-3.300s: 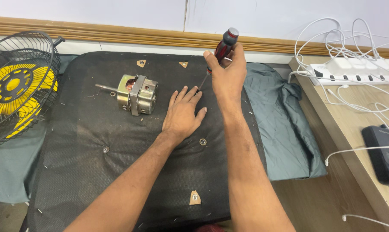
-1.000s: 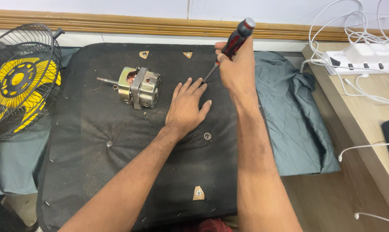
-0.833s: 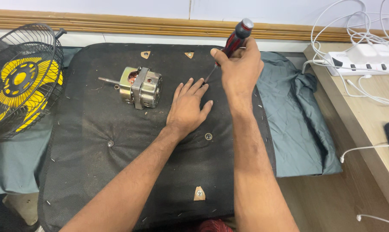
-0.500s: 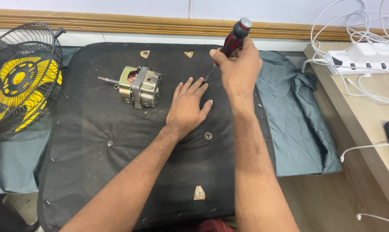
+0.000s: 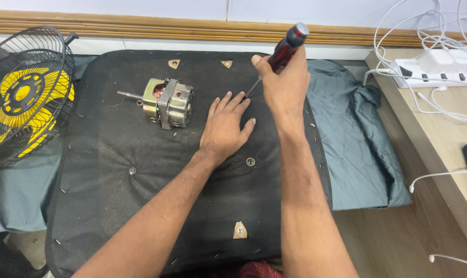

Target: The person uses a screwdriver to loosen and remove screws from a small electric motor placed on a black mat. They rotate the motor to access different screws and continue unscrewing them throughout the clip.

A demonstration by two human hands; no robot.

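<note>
Black padded mat (image 5: pixel 140 206) covers a grey-green cloth (image 5: pixel 357 149), with a wooden desk (image 5: pixel 444 139) along its right edge. Head view: left hand (image 5: pixel 224 126) lies flat on the mat near its centre, palm down, fingers spread. Right hand (image 5: pixel 282 85) is closed around a red-and-black screwdriver (image 5: pixel 285 49), handle tilted up to the right, tip down at the left fingertips. Metal fan motor (image 5: pixel 166 103), shaft pointing left, lies just left of the left hand, apart from it. Yellow-bladed fan in a black wire guard (image 5: pixel 24 98) sits at the mat's left edge. White power strip (image 5: pixel 439 64) and cables rest on the desk's far end.
</note>
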